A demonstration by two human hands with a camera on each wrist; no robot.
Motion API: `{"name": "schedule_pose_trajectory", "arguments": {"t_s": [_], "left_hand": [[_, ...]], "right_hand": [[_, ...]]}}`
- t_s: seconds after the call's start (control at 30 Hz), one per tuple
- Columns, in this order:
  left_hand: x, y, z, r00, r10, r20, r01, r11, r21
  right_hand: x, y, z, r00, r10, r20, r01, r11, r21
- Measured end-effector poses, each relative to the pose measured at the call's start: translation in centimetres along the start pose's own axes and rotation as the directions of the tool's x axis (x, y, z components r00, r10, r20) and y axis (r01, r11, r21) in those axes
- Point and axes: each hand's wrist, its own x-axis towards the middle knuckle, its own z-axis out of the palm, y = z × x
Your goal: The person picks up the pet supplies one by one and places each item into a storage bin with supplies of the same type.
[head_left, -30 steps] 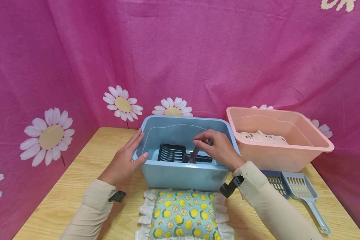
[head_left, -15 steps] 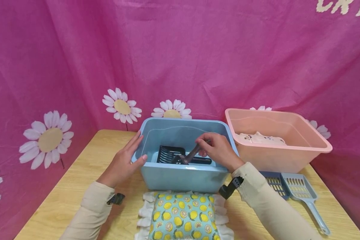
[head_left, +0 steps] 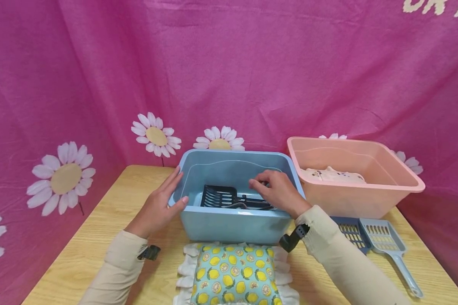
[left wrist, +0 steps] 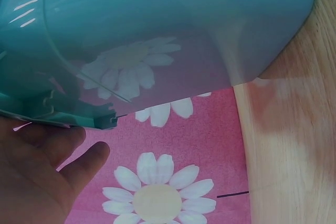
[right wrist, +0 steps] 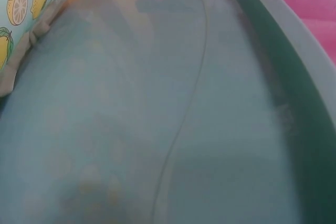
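Observation:
My left hand (head_left: 158,207) lies with its fingers fairly straight along the left rim of a blue plastic bin (head_left: 236,224). In the left wrist view the fingertips (left wrist: 97,153) are right at that rim. My right hand (head_left: 276,190) is inside the bin's right side, fingers bent in a pinch. A dark bit of a brownish litter scoop's handle shows under these fingers; the front wall mostly hides that scoop. A black slotted litter scoop (head_left: 217,195) lies on the bin floor. The right wrist view shows only the bin's outer wall (right wrist: 131,103) and rim, no fingers.
A pink bin (head_left: 351,201) with a cream printed cloth item (head_left: 332,174) inside stands at the right. Beside it lie a dark blue scoop (head_left: 351,233) and a light blue-grey scoop (head_left: 389,243). A lemon-print pillow with white ruffles (head_left: 233,271) lies in front.
The brownish scoop has tilted down and sunk lower into the blue bin, mostly out of sight behind the front wall. My right hand has moved slightly lower; the left hand stays on the rim.

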Motion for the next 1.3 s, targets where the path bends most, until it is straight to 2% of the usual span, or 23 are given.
{"name": "schedule_pose_trajectory", "arguments": {"t_s": [0.47, 0.7, 1.07, 1.3], "left_hand": [[-0.9, -0.4, 0.1, 1.0, -0.021, 0.003, 0.021, 1.0, 0.001], [-0.6, -0.3, 0.1, 1.0, -0.022, 0.008, 0.022, 1.0, 0.003], [-0.2, -0.3, 0.2, 1.0, -0.014, 0.011, 0.014, 1.0, -0.005], [0.1, -0.3, 0.1, 1.0, 0.016, -0.004, -0.016, 1.0, -0.001]], "right_hand": [[-0.4, -0.3, 0.6, 1.0, -0.022, -0.002, 0.022, 0.995, 0.094], [-0.6, -0.5, 0.3, 0.999, -0.031, -0.024, 0.033, 0.994, 0.109], [-1.0, -0.6, -0.7, 0.993, -0.088, -0.08, 0.093, 0.993, 0.065], [-1.6, -0.4, -1.4, 0.996, -0.06, -0.068, 0.062, 0.998, 0.032]]}}
